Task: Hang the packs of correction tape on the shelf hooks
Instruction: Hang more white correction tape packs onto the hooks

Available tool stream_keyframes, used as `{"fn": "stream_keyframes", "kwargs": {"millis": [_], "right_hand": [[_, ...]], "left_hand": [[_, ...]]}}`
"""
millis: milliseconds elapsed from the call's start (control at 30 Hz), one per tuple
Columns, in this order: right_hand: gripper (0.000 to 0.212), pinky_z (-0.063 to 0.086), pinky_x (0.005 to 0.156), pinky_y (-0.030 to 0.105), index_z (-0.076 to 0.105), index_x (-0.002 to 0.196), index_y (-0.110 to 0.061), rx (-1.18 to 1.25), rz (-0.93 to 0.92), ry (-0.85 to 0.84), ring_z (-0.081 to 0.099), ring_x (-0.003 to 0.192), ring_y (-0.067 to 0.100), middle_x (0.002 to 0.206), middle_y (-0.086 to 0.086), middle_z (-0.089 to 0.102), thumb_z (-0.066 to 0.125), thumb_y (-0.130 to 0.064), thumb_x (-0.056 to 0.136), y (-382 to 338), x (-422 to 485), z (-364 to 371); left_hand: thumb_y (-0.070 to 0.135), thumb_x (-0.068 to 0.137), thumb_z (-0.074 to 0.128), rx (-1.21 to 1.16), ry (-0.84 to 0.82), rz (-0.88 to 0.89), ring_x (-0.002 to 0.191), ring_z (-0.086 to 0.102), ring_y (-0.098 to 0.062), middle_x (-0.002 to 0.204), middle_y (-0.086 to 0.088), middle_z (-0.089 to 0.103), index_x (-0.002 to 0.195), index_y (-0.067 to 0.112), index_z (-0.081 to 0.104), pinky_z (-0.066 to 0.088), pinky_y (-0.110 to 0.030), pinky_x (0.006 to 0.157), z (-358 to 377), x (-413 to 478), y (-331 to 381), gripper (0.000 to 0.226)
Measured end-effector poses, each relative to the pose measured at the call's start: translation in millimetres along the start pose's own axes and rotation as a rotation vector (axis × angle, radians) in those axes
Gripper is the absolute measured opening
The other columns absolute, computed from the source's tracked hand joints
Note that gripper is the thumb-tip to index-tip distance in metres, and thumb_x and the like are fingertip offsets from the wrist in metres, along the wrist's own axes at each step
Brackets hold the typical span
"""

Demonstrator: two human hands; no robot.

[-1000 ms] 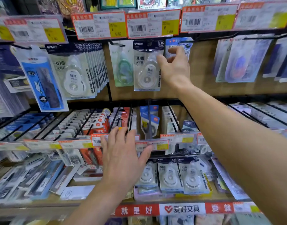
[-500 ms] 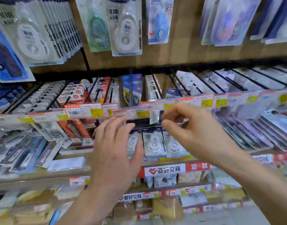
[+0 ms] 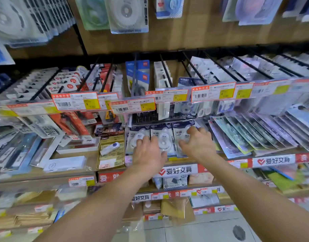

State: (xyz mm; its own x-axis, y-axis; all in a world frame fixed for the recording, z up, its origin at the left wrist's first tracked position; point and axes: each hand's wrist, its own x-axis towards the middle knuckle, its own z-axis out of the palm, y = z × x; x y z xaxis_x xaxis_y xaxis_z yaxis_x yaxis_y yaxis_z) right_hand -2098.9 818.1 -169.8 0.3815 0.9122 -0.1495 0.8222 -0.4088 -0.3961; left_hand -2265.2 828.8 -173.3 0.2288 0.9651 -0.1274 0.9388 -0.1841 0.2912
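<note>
The three packs of correction tape [image 3: 160, 127] stand in a row on the shelf board [image 3: 76, 173], leaning back below the price-label rail [image 3: 132, 107]; the hooks [image 3: 165, 72] run from that rail toward the far wall. My left hand [image 3: 148, 152] lies across the left pack [image 3: 132, 137] and the middle pack [image 3: 163, 138], fingers fairly straight and spread, touching the clear fronts and closed on nothing. My right hand [image 3: 198, 145] covers the right pack [image 3: 179, 132], fingers bent over its face, thumb at its near left; I cannot tell whether this is a firm pinch or contact only. Handling, as judged: each pack should be light, a thin card back that flexes, with a glossy plastic bubble that will likely slip under a flat palm and may dent under pressure. Recommended hold: pinch the card edges just below the dark header, thumb on the front, fingers behind, clear of the bubble. Keep the header free, since the hang hole is presumably there and must meet a hook tip squarely. Lift one pack at a time; neighbours touch and may topple
</note>
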Motion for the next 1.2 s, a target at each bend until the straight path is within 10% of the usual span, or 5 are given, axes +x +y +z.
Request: {"fn": "stream_keyframes", "kwargs": {"millis": [733, 1200], "right_hand": [[0.083, 0.041, 0.105, 0.047, 0.038, 0.139, -0.003, 0.114, 0.147, 0.075, 0.039, 0.132, 0.043, 0.141, 0.025, 0.043, 0.073, -0.049, 0.08, 11.7, 32.7, 27.9], [0.073, 0.045, 0.082, 0.041, 0.035, 0.144, -0.023, 0.304, 0.156, 0.168, 0.064, 0.113, 0.035, 0.129, 0.011, 0.065, 0.056, -0.064, 0.087, 10.4, -63.9, -11.9]], "left_hand": [[0.06, 0.08, 0.068, -0.135, 0.02, -0.273, 0.124, 0.041, -0.036, 0.13, -0.018, 0.052, 0.129, 0.009, 0.046, 0.044, -0.045, 0.095, 38.6, 60.9, 24.4, 0.074], [0.055, 0.082, 0.067, -0.289, 0.222, -0.019, 0.137, 0.026, -0.021, 0.148, -0.002, 0.037, 0.146, 0.021, 0.036, 0.029, -0.036, 0.114, 13.6, -50.1, -2.8, 0.079]]}}
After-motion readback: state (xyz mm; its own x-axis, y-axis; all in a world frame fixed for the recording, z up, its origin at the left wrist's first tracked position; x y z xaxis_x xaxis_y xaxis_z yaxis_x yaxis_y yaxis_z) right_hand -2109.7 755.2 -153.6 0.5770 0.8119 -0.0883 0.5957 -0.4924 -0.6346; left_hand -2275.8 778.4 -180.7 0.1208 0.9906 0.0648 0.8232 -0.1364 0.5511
